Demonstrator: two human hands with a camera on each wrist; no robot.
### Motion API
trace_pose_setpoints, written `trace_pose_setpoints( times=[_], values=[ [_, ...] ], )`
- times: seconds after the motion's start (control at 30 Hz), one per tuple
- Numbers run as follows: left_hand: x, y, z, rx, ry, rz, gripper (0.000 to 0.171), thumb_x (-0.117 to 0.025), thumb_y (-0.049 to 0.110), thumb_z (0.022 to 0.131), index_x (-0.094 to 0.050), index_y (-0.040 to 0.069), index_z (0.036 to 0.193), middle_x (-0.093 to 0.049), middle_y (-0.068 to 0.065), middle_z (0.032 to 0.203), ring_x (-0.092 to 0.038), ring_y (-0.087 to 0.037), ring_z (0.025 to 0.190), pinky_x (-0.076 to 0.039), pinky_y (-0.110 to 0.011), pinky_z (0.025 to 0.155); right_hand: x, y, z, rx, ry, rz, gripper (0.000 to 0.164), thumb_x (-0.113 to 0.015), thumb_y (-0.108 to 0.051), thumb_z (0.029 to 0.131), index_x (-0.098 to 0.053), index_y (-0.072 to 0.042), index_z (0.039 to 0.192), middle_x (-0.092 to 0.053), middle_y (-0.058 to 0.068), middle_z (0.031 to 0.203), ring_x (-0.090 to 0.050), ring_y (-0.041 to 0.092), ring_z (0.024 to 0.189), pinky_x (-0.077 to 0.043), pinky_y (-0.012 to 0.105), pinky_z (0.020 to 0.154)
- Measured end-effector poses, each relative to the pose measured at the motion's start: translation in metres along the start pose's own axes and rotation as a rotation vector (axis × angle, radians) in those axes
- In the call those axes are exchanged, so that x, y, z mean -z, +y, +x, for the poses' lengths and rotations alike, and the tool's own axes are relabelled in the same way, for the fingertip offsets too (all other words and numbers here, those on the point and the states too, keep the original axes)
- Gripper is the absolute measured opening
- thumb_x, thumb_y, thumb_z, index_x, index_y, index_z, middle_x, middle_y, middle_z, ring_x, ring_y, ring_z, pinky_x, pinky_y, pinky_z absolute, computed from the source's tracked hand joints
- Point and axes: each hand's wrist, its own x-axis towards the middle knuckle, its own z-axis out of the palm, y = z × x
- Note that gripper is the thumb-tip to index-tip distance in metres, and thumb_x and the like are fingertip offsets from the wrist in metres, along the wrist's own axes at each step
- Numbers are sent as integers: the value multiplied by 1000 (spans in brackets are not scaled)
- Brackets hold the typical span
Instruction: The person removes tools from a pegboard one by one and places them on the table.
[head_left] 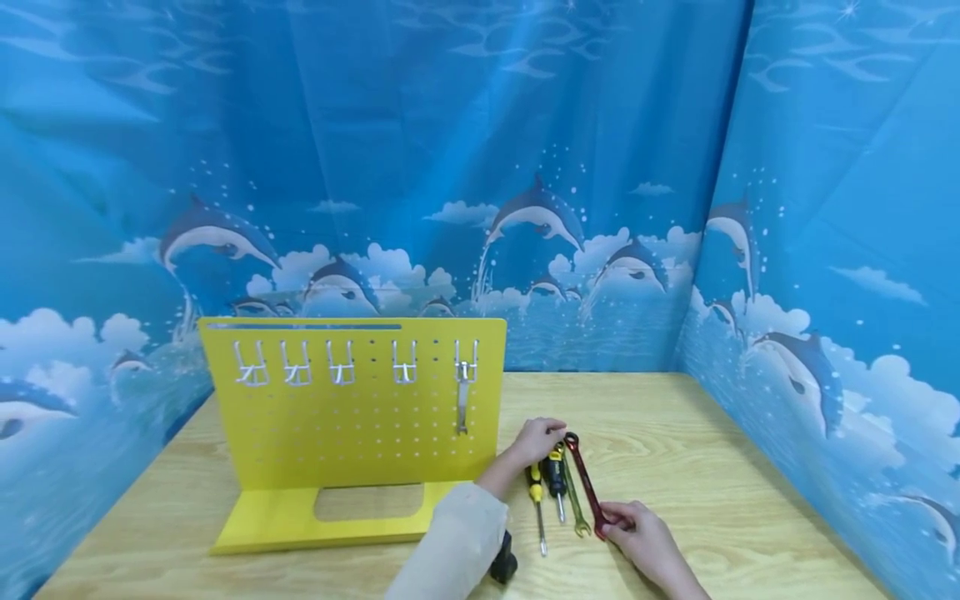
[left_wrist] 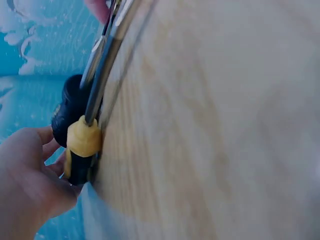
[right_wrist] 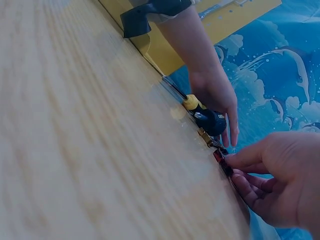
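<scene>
A red combination wrench (head_left: 586, 483) lies on the wooden table, and my right hand (head_left: 643, 540) pinches its near end between thumb and fingers. My left hand (head_left: 536, 442) is at the far ends of the tools, its fingers extended behind the screwdriver handles; whether they touch anything is unclear. Beside the red wrench lie a gold-green wrench (head_left: 575, 504), a thick black-handled screwdriver (head_left: 556, 473) and a slim yellow-and-black screwdriver (head_left: 535, 487). In the left wrist view, the yellow-and-black handle (left_wrist: 82, 142) is close to the fingers. The right wrist view shows the red wrench end (right_wrist: 220, 159) at the right fingertips.
Left of the tools stands a yellow pegboard (head_left: 322, 433) with several wire hooks. A silver wrench (head_left: 462, 408) hangs from the rightmost hook. The black wrist-camera mount (head_left: 503, 560) shows below the left forearm. Blue dolphin-print curtains (head_left: 420, 208) enclose the table (head_left: 712, 467).
</scene>
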Motion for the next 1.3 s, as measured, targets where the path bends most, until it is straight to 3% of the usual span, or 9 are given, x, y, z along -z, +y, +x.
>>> trace_pose_setpoints(
  times=[0.17,0.43,0.57,0.67,0.87,1.03,1.17,1.3],
  values=[
    [3,10,-7,-72,29,-13,27,-51,13,95,-61,0,116,-59,-12,109,-51,-27,105,-45,-34,88,5,-5,1,18,25,-6,26,-71,2,75,-67,3,101,-58,0,79,-55,11,71,-48,25,66],
    [20,44,-31,-178,24,-16,26,-50,19,96,-62,9,117,-57,-2,113,-49,-14,105,-44,-28,87,15,-22,2,4,90,129,21,-64,1,83,-66,1,103,-63,6,86,-56,11,76,-50,22,66],
    [31,57,-48,-260,49,-93,25,-50,19,96,-61,8,115,-58,1,108,-52,-7,96,-45,-21,83,21,-38,4,68,134,175,19,-64,-1,84,-66,0,103,-65,5,85,-57,7,75,-50,22,63],
    [41,65,-65,-297,90,-192,26,-51,20,95,-60,7,116,-61,1,105,-55,-6,93,-46,-19,81,26,-53,9,65,129,218,20,-64,-5,85,-66,-1,105,-65,6,90,-58,6,77,-50,22,63],
    [69,69,-101,-315,230,-346,26,-55,16,92,-59,3,114,-63,-7,101,-57,-14,92,-48,-27,82,25,-81,20,22,72,301,21,-62,-6,87,-65,0,107,-64,11,98,-58,10,80,-51,22,69],
    [97,72,-126,-355,415,-348,21,-60,0,86,-59,-6,106,-63,-17,94,-59,-25,86,-51,-35,78,14,-105,27,39,17,348,20,-62,-5,87,-65,1,106,-64,9,94,-57,12,81,-50,22,68],
    [113,66,-133,-380,564,-328,20,-62,-8,81,-58,-10,100,-61,-20,90,-59,-31,83,-53,-36,73,-1,-120,34,48,-30,390,19,-61,-3,87,-65,-1,105,-62,7,90,-57,14,82,-50,23,68],
    [119,51,-132,-313,667,-350,23,-64,-7,80,-57,-7,102,-59,-17,95,-57,-29,87,-52,-35,77,-20,-136,41,89,-65,439,18,-59,0,87,-65,0,104,-62,7,90,-58,18,84,-52,27,72]
  ],
)
